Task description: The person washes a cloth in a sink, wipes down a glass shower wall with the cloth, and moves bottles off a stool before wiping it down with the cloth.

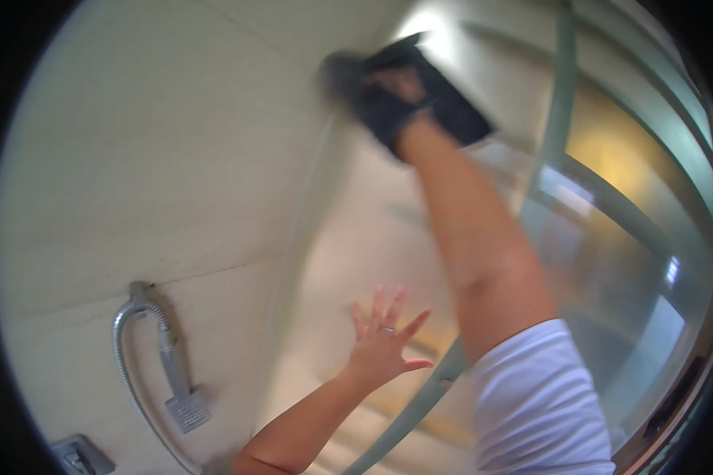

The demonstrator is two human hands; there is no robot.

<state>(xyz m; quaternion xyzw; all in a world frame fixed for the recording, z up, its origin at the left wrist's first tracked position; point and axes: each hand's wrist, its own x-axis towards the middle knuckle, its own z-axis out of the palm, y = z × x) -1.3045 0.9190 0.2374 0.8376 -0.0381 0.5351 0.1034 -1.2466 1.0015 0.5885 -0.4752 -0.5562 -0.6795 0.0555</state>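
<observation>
My right hand (402,84) is raised high and closed on a dark cloth (455,99). Part of the cloth wraps around the hand, and a loose flap hangs out to its right. Blur hides some of the fingers and the cloth's left end, which is up by the corner of the pale wall. Lower down, my left hand (382,344) is spread wide with a ring on one finger and nothing in it. It is in front of a pale, shiny panel (333,261); whether the palm touches it I cannot tell.
A hand shower (184,400) with a curved metal hose (123,360) hangs on the tiled wall (150,174) at left. Below it is a metal wall fitting (81,455). Greenish frame bars (562,87) and glass panes stand at right.
</observation>
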